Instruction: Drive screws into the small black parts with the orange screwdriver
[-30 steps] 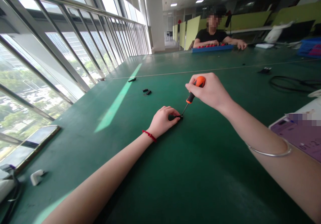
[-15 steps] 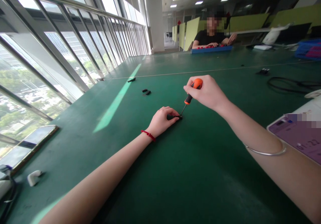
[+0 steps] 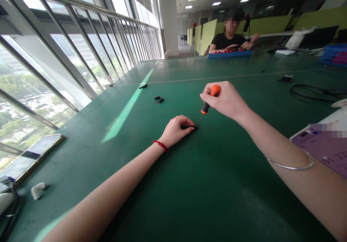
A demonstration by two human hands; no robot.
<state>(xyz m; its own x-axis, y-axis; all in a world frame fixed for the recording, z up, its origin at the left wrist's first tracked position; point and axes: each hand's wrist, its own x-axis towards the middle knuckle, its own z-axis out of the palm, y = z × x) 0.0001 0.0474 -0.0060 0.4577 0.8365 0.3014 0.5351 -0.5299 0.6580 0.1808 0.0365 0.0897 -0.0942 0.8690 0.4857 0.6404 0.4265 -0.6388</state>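
My right hand (image 3: pixel 226 99) is closed around the orange and black handle of a screwdriver (image 3: pixel 206 107). The shaft slants down to the left, and its tip meets the end of a small black part (image 3: pixel 196 127) on the green table. My left hand (image 3: pixel 179 128) rests on the table, with thumb and fingers pinching that black part. Most of the part is hidden by the fingers, so its exact kind cannot be made out. Beyond my left hand lie small black pieces (image 3: pixel 161 100), and farther off a longer black piece (image 3: pixel 143 86).
A phone (image 3: pixel 32 159) and a white earbud (image 3: pixel 38 190) lie at the left. At the right are a lit purple screen (image 3: pixel 320 144), a black cable (image 3: pixel 311 90) and a blue basket (image 3: pixel 333 55). Across the table (image 3: pixel 168 184) a person sits behind a blue tray (image 3: pixel 230 54).
Both hands stay in nearly the same place, the screwdriver tip still at the black part. The whole view has shifted slightly. The person opposite has moved a hand a little.
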